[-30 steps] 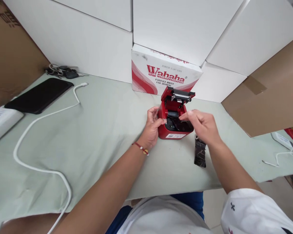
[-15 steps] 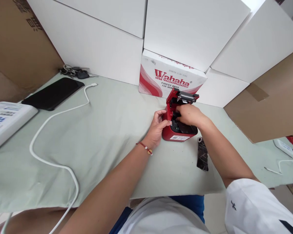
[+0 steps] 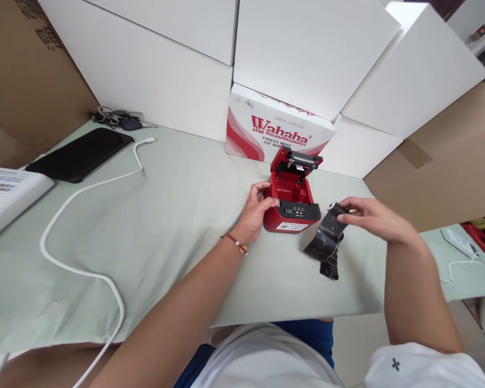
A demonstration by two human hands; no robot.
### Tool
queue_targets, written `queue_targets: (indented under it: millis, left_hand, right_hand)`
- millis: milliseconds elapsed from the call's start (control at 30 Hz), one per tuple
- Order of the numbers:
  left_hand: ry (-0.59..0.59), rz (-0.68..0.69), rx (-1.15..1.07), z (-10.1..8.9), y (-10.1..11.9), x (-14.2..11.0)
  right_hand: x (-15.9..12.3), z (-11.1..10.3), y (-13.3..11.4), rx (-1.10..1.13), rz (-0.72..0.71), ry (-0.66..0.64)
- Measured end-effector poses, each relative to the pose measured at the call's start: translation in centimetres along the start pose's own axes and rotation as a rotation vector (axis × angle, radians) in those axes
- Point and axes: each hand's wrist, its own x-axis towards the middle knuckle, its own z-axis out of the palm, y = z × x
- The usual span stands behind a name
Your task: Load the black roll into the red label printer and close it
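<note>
A small red label printer [image 3: 291,215] stands on the cloth with its lid [image 3: 301,160] raised and its red inner bay showing. My left hand [image 3: 257,207] grips its left side, thumb over the front edge by the black panel. To the right of the printer, my right hand [image 3: 358,213] pinches a black label roll [image 3: 327,231] with a white core, its loose strip hanging toward the table. Partly hidden beneath that strip lies a second dark, marbled roll [image 3: 330,269].
Behind the printer is a Wahaha water carton [image 3: 281,126] against white boxes [image 3: 165,81]. On the left are a black phone [image 3: 81,153], a white cable [image 3: 68,207], keys [image 3: 121,118] and a white box [image 3: 14,199]. A brown carton [image 3: 432,145] bounds the right.
My right hand has come out of the printer and moved right, drawing the black label roll out with it. My left hand stays on the printer.
</note>
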Motion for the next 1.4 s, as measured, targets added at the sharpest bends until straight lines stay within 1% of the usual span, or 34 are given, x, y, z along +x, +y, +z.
queue_targets:
  millis: [67, 100, 167, 200, 267, 333, 433, 500, 533, 567, 600, 633, 700, 733, 767, 800, 867, 967, 1000, 1033, 1067, 1100, 1200, 1300, 1400]
  left_hand:
    - [0.005, 0.001, 0.007, 0.0, 0.1, -0.1]
    - [0.007, 0.0, 0.011, -0.1, 0.1, -0.1]
    - [0.008, -0.001, 0.016, -0.1, 0.2, -0.2]
    - [0.008, -0.001, 0.017, -0.1, 0.2, -0.2]
    - [0.009, -0.001, 0.018, -0.2, 0.2, -0.2]
    - [0.012, -0.001, 0.02, -0.2, 0.2, -0.2]
    - [0.012, 0.001, 0.029, -0.3, 0.2, -0.1]
    - [0.008, 0.007, 0.034, -0.3, 0.1, -0.1]
    - [0.007, 0.009, 0.034, -0.3, 0.0, -0.1]
    - [0.008, 0.01, 0.033, -0.4, 0.0, -0.1]
    - [0.009, 0.011, 0.031, -0.4, 0.0, -0.1]
    - [0.009, 0.01, 0.03, -0.4, -0.1, -0.1]
    - [0.008, 0.011, 0.028, -0.4, -0.1, -0.1]
    - [0.006, 0.012, 0.031, -0.4, -0.2, -0.1]
    - [0.004, 0.014, 0.034, -0.4, -0.2, -0.1]
    - [0.001, 0.016, 0.039, -0.4, -0.2, -0.1]
    - [-0.007, 0.022, 0.049, -0.4, -0.2, -0.1]
    - [-0.015, 0.033, 0.056, -0.4, -0.2, -0.2]
    - [-0.016, 0.036, 0.056, -0.4, -0.2, -0.2]
    - [-0.016, 0.04, 0.057, -0.5, -0.3, -0.2]
    - [-0.016, 0.041, 0.058, -0.5, -0.3, -0.2]
    - [-0.017, 0.042, 0.058, -0.5, -0.3, -0.2]
    - [-0.024, 0.038, 0.059, -0.5, -0.4, -0.2]
    - [-0.024, 0.032, 0.059, -0.4, -0.4, -0.2]
    - [-0.019, 0.027, 0.059, -0.3, -0.3, -0.4]
  right_hand:
    - [0.8, 2.1, 1.7, -0.102, 0.03, -0.089]
    - [1.1, 3.2, 2.3, -0.14, 0.033, -0.095]
    - [1.3, 4.8, 3.4, -0.188, 0.04, -0.053]
    - [1.2, 5.2, 3.9, -0.207, 0.053, -0.017]
    - [0.8, 5.4, 4.8, -0.253, 0.091, 0.063]
    - [0.2, 5.1, 5.6, -0.295, 0.123, 0.102]
    - [-0.4, 4.9, 6.6, -0.326, 0.132, 0.048]
    - [-0.9, 4.7, 6.5, -0.336, 0.129, 0.002]
    - [-1.2, 4.5, 6.1, -0.337, 0.121, -0.03]
    - [-1.6, 4.1, 5.4, -0.328, 0.097, -0.092]
    - [-2.1, 3.6, 4.5, -0.306, 0.05, -0.191]
    - [-2.7, 3.0, 3.4, -0.273, -0.022, -0.325]
    - [-3.7, 1.4, 0.7, -0.194, -0.217, -0.604]
    - [-4.0, 0.8, -0.8, -0.167, -0.309, -0.67]
    - [-4.1, 0.3, -2.1, -0.148, -0.389, -0.673]
    - [-3.9, 0.0, -3.4, -0.141, -0.45, -0.626]
    - [-2.6, 0.2, -5.3, -0.153, -0.497, -0.427]
    - [1.3, 2.0, -7.0, -0.252, -0.431, -0.083]
    - [2.9, 2.7, -7.4, -0.305, -0.403, 0.006]
    - [4.3, 3.4, -7.8, -0.368, -0.388, 0.06]
    - [5.7, 4.1, -8.1, -0.435, -0.379, 0.071]
    - [6.9, 4.6, -8.5, -0.507, -0.371, 0.053]
    - [9.4, 5.8, -9.3, -0.676, -0.328, -0.045]
    - [10.9, 6.6, -9.8, -0.723, -0.288, -0.054]
    - [11.4, 7.3, -9.7, -0.709, -0.279, -0.069]
